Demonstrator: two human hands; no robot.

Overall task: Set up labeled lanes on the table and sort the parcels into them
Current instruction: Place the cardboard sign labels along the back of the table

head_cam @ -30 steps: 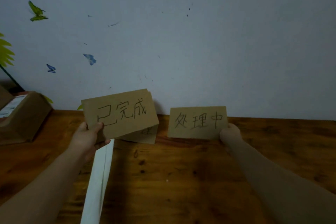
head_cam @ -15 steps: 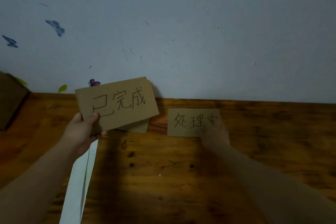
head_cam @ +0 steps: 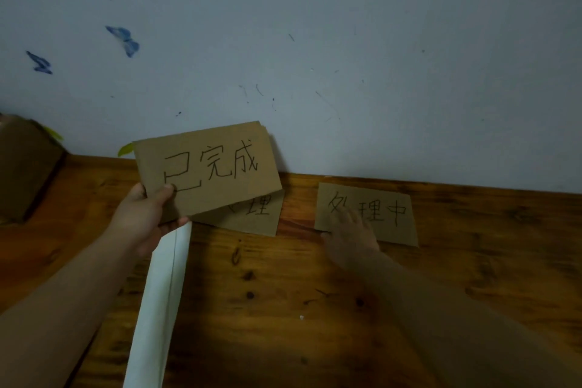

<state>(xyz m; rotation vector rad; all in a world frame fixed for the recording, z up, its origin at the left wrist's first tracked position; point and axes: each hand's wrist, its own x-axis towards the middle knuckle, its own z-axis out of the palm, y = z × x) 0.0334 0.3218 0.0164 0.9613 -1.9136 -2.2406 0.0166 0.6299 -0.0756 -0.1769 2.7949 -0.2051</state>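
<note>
My left hand (head_cam: 146,219) grips a stack of two brown cardboard labels above the table. The front label (head_cam: 217,167) reads 已完成. Behind it a second label (head_cam: 255,216) shows only partly. A long white folded paper strip (head_cam: 157,302) hangs from the same hand toward me. A third cardboard label (head_cam: 387,214), reading 处理中, lies flat on the wooden table (head_cam: 283,309) near the wall. My right hand (head_cam: 351,235) rests with flat fingers on that label's lower left part.
A brown cardboard parcel (head_cam: 25,167) stands at the far left against the wall. The white wall (head_cam: 346,57) runs along the table's back edge, with butterfly stickers (head_cam: 124,39) on its left side.
My right hand lowered the 处理中 label from upright onto the table and now lies flat on it. My left hand still holds its labels. The camera has tilted down and right.
</note>
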